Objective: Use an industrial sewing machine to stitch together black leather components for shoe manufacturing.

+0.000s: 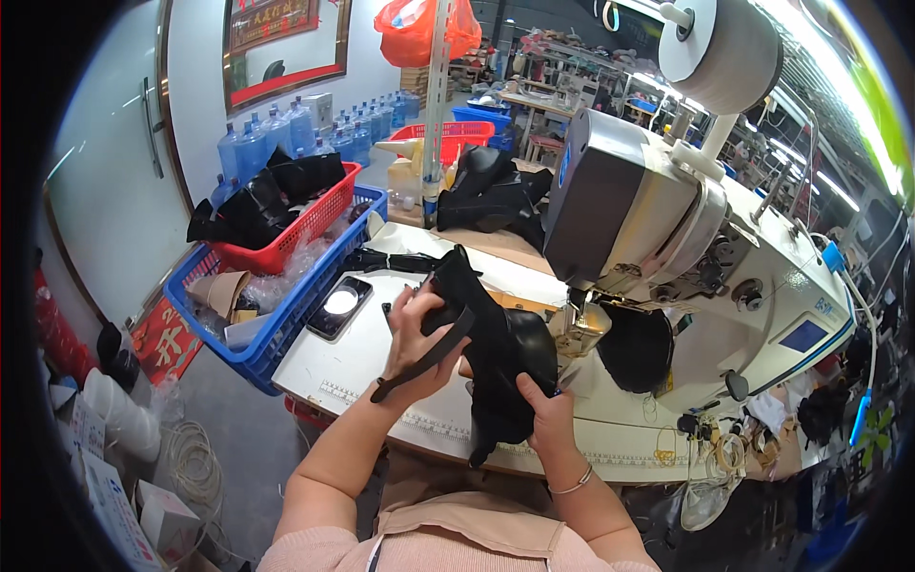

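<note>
A black leather piece, which looks like a shoe upper (500, 357), is held up over the front edge of the sewing table. My left hand (416, 341) grips its left side, with a narrow black strap (431, 358) running across the fingers. On the lower right, my right hand (550, 415) pinches the piece, thumb on top. A small pointed object with a bit of blue shows beside that thumb; I cannot make out what it is. Just beyond the piece is the needle area of the white sewing machine (575, 329).
A phone (340, 307) and a black strap bundle (396, 261) lie on the white table (319, 367). To the left, a red basket (319, 212) of black pieces rests on a blue crate (257, 355). More black pieces (491, 191) lie behind. A large thread cone (721, 52) tops the machine.
</note>
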Demonstrator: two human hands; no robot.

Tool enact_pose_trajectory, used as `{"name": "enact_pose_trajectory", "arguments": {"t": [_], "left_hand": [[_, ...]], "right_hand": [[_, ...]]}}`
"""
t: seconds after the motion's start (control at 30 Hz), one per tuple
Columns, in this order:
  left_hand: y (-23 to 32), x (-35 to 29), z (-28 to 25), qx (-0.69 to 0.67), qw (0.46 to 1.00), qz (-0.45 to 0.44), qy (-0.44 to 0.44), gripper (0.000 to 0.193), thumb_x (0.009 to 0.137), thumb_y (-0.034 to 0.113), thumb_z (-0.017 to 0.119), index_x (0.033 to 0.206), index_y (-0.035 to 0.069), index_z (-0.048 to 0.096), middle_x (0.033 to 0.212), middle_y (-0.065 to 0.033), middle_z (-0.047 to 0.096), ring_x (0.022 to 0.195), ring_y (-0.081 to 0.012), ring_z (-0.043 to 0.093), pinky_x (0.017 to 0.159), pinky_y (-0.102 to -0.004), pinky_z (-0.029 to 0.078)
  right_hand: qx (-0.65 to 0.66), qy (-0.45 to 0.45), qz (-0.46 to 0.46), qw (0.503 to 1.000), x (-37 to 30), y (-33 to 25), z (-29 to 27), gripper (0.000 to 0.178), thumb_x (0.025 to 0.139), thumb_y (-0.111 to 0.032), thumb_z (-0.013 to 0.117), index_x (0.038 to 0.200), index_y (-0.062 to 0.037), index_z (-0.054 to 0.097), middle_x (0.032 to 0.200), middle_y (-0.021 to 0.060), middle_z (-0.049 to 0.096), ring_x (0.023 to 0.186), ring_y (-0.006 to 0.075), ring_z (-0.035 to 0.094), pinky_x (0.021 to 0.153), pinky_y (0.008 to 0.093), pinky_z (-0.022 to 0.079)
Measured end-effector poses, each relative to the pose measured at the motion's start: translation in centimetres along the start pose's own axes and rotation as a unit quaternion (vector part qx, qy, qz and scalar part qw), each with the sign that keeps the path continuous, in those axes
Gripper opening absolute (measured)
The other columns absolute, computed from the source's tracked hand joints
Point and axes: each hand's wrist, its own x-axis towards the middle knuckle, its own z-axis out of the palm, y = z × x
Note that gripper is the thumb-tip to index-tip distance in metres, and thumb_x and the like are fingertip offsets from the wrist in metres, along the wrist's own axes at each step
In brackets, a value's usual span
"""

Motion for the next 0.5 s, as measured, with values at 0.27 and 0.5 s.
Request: {"name": "enact_pose_trajectory", "arguments": {"t": [0.27, 0.5], "left_hand": [[-0.8, 1.8, -1.7, 0.020, 0.996, 0.004, -0.085, 0.012, 0.072, 0.011, 0.071, 0.083, 0.011, 0.066, 0.089, -0.0026, 0.058, 0.120, -0.0261, 0.049, 0.099, -0.0497, 0.021], [-3.4, 2.5, -3.5, -0.039, 0.968, -0.080, -0.234, 0.012, 0.073, 0.016, 0.074, 0.082, 0.014, 0.067, 0.092, -0.0008, 0.060, 0.127, -0.0295, 0.042, 0.104, -0.0615, 0.019]], "right_hand": [[0.091, -0.036, 0.052, 0.994, 0.5, 1.7, -0.2, 0.028, 0.082, -0.004, 0.068, 0.107, 0.0044, 0.059, 0.101, 0.0110, 0.064, 0.088, 0.0193, 0.063, 0.077, 0.0316, 0.054], [0.004, 0.007, 0.019, 1.000, 0.2, 2.6, 0.0, 0.029, 0.080, -0.005, 0.070, 0.106, 0.0049, 0.060, 0.102, 0.0106, 0.065, 0.089, 0.0178, 0.062, 0.082, 0.0289, 0.051]]}}
